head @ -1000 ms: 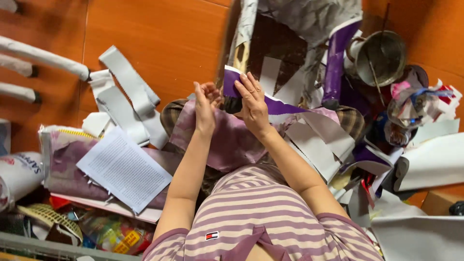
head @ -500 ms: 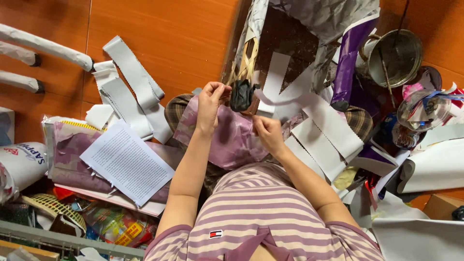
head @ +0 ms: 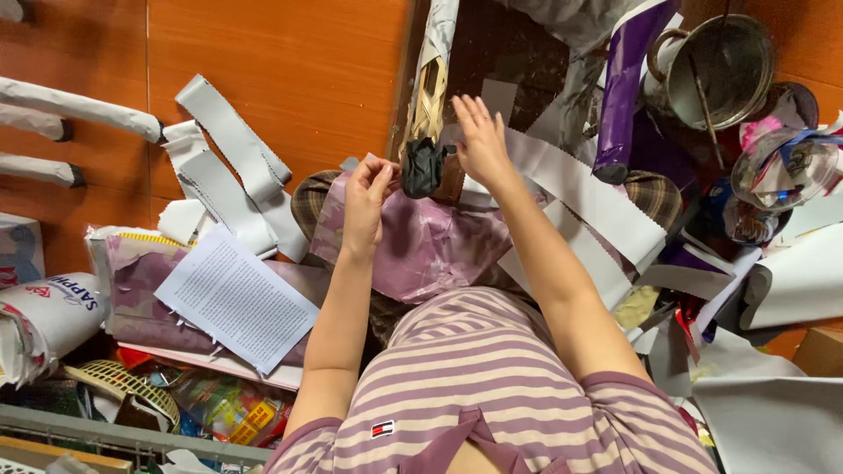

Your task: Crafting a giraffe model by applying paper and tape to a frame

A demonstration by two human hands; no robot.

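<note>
Left hand point(head: 367, 197): fingers pinched on upper edge of purple sheet point(head: 421, 250), near its top left corner.
Right hand point(head: 481, 140): fingers spread wide, empty, raised above grey strips point(head: 597, 206); just beside dark wad point(head: 425, 167), contact cannot be told.
Purple sheet: crumpled, draped over lap, between both forearms; top edge lifted by left pinch.
Dark wad: small black crumpled lump at top edge of sheet, at foot of woven straw piece point(head: 428, 101).
Risk, tear: thin creased sheet held at one edge only; likely to rip if pulled against weight in lap.
Risk, slip: wad sits loose between hands; could drop into clutter below if sheet shifts.
Risk, snag: right wrist close to overlapping strips; sweep back could drag them off pile.
Around, left: printed page point(head: 235, 298) lying on another purple sheet; more grey strips point(head: 228, 167) on orange floor point(head: 281, 61); white rolls point(head: 79, 105) at far left; basket point(head: 123, 391) and coloured wrappers at lower left.
Around, right: purple roll point(head: 623, 88) leaning upright; metal pot point(head: 716, 66) with stick inside; tangle of plastic bags point(head: 786, 167); white sheets point(head: 790, 281) low right.
In the way: strips and roll crowd right side; little free room beyond knees.
</note>
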